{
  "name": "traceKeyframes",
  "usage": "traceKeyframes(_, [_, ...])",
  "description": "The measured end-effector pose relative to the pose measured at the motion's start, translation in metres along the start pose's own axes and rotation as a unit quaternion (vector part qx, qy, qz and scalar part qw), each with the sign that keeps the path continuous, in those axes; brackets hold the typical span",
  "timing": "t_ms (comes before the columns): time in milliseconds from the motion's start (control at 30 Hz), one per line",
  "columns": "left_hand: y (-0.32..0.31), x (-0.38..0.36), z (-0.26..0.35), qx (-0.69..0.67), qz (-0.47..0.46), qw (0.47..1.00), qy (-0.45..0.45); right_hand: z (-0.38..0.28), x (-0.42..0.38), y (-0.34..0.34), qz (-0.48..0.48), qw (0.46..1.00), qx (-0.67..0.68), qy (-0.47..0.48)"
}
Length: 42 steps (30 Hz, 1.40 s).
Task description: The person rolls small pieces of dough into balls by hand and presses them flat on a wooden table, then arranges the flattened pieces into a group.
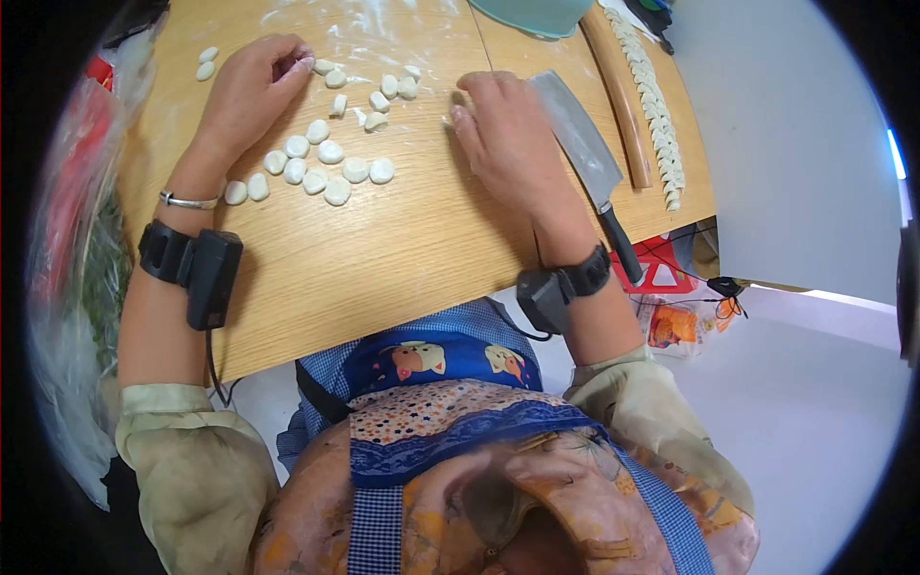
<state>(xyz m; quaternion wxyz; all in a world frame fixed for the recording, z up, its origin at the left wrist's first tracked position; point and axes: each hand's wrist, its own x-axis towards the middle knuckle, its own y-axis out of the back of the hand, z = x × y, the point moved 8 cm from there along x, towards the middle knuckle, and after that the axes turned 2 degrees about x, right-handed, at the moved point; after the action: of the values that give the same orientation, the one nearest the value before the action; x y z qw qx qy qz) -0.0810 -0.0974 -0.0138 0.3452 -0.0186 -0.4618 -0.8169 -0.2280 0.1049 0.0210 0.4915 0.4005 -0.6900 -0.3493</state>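
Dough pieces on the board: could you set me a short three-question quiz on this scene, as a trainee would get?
1. True or false: the cleaver lies flat on the wooden board.
2. Which hand is pressing on a dough piece at the top of the scattered dough pieces? A) left hand B) right hand
3. What long wooden tool lies between the cleaver and the row of cut dough?

Key: 1 true. 2 A; whether the right hand covers a piece cannot be told. 3 the rolling pin.
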Motion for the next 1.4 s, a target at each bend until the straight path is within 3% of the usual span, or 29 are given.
traceKeyframes(167, [0.0, -0.002, 0.0, -0.011, 0.015, 1.0, -0.011, 0.0, -0.001, -0.008, 0.013, 0.997, -0.077, 0.027])
traceKeyframes(233, [0.001, -0.001, 0.001, -0.012, 0.021, 1.0, -0.018, 0.017, 0.005, -0.006, 0.003, 0.999, 0.043, -0.017])
traceKeyframes(367, [0.001, -0.001, 0.0, -0.001, 0.013, 1.0, -0.017, 0.017, 0.004, -0.006, -0.004, 1.0, 0.007, -0.027])
traceKeyframes(433, [0.0, 0.0, 0.001, -0.003, 0.01, 1.0, -0.018, 0.004, 0.001, -0.008, 0.013, 0.998, -0.063, 0.026])
traceKeyframes(667, [0.0, -0.001, 0.0, -0.009, 0.008, 1.0, -0.002, 0.021, 0.007, -0.007, -0.007, 1.0, 0.023, -0.017])
traceKeyframes(733, [0.001, -0.001, 0.001, -0.015, 0.013, 1.0, -0.007, 0.009, 0.003, -0.011, 0.026, 0.997, -0.071, 0.03])
traceKeyframes(867, [0.0, 0.001, 0.002, -0.009, 0.008, 1.0, -0.009, 0.018, 0.008, 0.003, 0.023, 0.999, -0.008, 0.032])
traceKeyframes(933, [0.0, -0.003, -0.002, -0.018, 0.01, 1.0, 0.002, 0.042, 0.003, 0.012, -0.019, 0.992, 0.047, -0.116])
traceKeyframes(967, [0.0, -0.002, -0.001, -0.012, 0.011, 1.0, -0.007, 0.032, 0.003, 0.02, -0.022, 0.992, 0.048, -0.114])
traceKeyframes(1033, [0.001, -0.002, 0.001, -0.007, 0.015, 1.0, -0.016, 0.03, -0.013, 0.011, -0.176, 0.956, 0.039, -0.231])
traceKeyframes(1067, [0.001, -0.001, 0.001, -0.003, 0.012, 1.0, -0.015, 0.024, -0.016, 0.008, -0.177, 0.956, 0.038, -0.229])
traceKeyframes(1133, [-0.001, -0.001, 0.002, 0.002, 0.008, 1.0, -0.016, -0.012, -0.013, -0.002, -0.129, 0.973, 0.163, -0.105])
traceKeyframes(1167, [0.001, -0.001, 0.002, -0.016, 0.021, 1.0, -0.015, -0.028, -0.009, -0.006, -0.136, 0.956, 0.252, -0.068])
traceKeyframes(1233, [0.002, -0.002, 0.002, -0.032, 0.034, 0.999, -0.014, -0.035, 0.001, -0.014, -0.115, 0.946, 0.298, -0.063])
traceKeyframes(1267, [0.002, -0.002, 0.003, -0.033, 0.036, 0.999, -0.021, -0.035, 0.006, -0.017, -0.115, 0.945, 0.298, -0.062])
traceKeyframes(1333, [0.004, -0.001, 0.004, -0.034, 0.043, 0.998, -0.027, -0.042, 0.018, -0.013, -0.078, 0.983, 0.167, 0.016])
traceKeyframes(1400, [0.002, -0.001, 0.004, -0.028, 0.034, 0.999, -0.019, -0.047, 0.022, -0.025, -0.092, 0.983, 0.158, 0.034])
